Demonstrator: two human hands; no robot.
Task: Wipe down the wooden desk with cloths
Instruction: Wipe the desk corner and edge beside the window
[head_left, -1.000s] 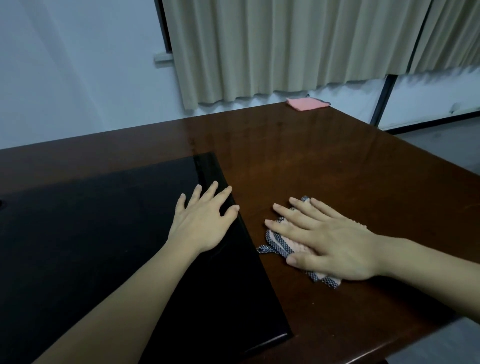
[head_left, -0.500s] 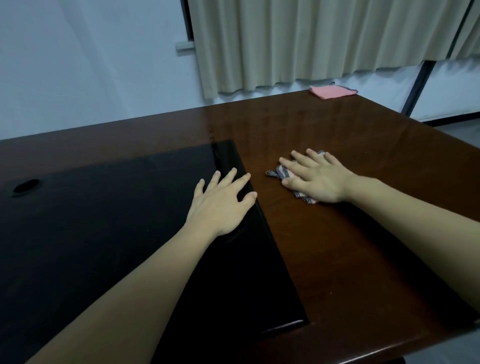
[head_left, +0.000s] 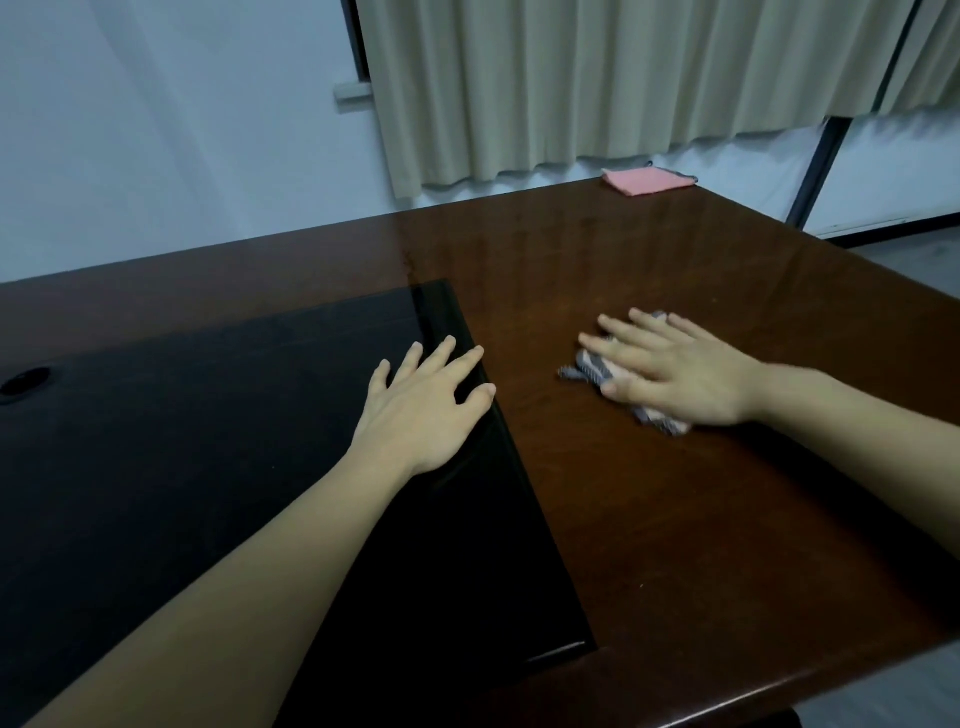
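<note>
Wiping is mid-way, I think. L hand (head_left: 421, 410) lies flat, fingers spread, holding nothing, on the dark pad (head_left: 208, 467). R hand (head_left: 675, 371) presses flat on a cloth (head_left: 582, 370) on the table (head_left: 675, 545). Far corner w/ a pink cloth (head_left: 647, 181) looks not done yet.

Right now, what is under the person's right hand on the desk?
A checked cloth lies under the right hand, flat fingers pressing it onto the wooden desk. Only its edges show; its middle and the wood beneath are covered.
</note>
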